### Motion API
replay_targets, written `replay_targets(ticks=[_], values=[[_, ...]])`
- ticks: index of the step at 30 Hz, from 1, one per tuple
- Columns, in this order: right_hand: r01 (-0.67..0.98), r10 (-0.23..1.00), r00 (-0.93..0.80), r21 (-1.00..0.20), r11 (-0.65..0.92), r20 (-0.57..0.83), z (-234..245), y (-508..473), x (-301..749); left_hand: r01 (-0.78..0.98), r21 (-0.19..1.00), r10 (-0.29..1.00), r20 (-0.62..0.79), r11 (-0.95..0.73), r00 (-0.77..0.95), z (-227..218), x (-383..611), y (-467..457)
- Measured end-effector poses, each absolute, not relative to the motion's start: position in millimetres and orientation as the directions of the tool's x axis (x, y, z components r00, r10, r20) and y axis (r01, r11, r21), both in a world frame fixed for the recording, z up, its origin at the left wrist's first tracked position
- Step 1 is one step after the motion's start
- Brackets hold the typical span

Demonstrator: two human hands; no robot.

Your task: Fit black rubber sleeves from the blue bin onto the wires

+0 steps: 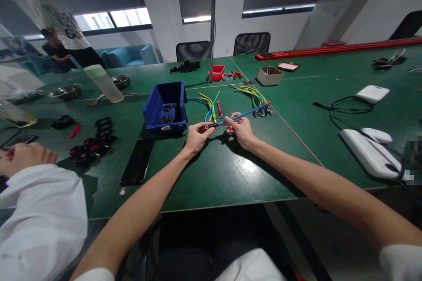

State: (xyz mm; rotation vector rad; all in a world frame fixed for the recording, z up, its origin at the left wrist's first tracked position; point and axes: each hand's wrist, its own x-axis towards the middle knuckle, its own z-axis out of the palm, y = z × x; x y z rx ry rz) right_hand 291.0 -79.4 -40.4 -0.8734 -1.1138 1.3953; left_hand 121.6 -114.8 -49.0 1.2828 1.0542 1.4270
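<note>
My left hand [197,135] and my right hand [240,130] both pinch one blue wire [248,113] over the green table [217,171]. The left fingers grip its near end, where a small dark piece sits. The right fingers close on the wire a little further along, and the rest runs up and right to a metal end near a wire bundle. A blue bin [165,107] holding small black parts stands just left of my left hand.
Loose blue, yellow and green wires [208,104] lie behind my hands, a second bundle [251,95] to the right. A black phone [137,162], black and red parts [90,145], a cardboard box [269,75], a red tray [217,72], white devices [369,149]. A person's white sleeve [36,215] at left.
</note>
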Motion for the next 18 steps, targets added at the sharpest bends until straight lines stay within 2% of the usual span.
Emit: replay_targets(ticks=[8, 18], values=[[-0.28, 0.987, -0.129, -0.958, 0.056, 0.095, -41.2, -80.5, 290.2, -0.056, 0.977, 0.976, 0.203, -0.207, -0.081, -49.4, 123.3, -117.1], [-0.226, 0.99, -0.081, -0.97, 0.093, 0.114, -47.0, -76.5, 291.5, -0.072, 0.986, 0.988, 0.152, -0.152, -0.015, -47.4, 122.7, -116.9]])
